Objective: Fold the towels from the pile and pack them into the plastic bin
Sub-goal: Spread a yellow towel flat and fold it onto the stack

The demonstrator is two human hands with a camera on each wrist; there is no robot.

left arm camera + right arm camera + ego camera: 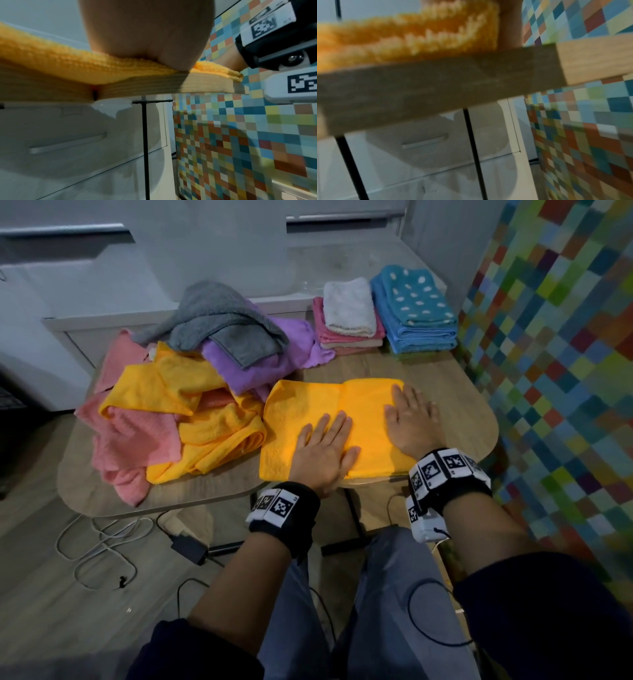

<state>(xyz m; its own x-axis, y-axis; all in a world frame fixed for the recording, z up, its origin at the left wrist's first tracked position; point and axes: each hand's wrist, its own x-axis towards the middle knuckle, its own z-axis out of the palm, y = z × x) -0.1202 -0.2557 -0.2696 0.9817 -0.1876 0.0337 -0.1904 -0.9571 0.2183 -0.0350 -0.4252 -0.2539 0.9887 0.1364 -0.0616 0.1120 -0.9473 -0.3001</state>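
No readable writing, only black-and-white code tags on both wristbands. Left hand (pixel 325 451) and right hand (pixel 409 419) lie flat, fingers straight, side by side but apart, pressing a folded yellow towel (pixel 318 405) at the table (pixel 212 491) front edge. Loose pile (pixel 178 392) just left of it; folded stacks (pixel 383 313) at back right. Can't make out a bin.

the orange towel (pixel 329 409) is fuzzy, matt terry cloth (its looped pile shows plainly in the left wrist view). the table (pixel 212 487) is matt wood-grain board. its legs (pixel 145 142) look like thin black metal. the drawers (pixel 68 135) are smooth, slightly glossy white.
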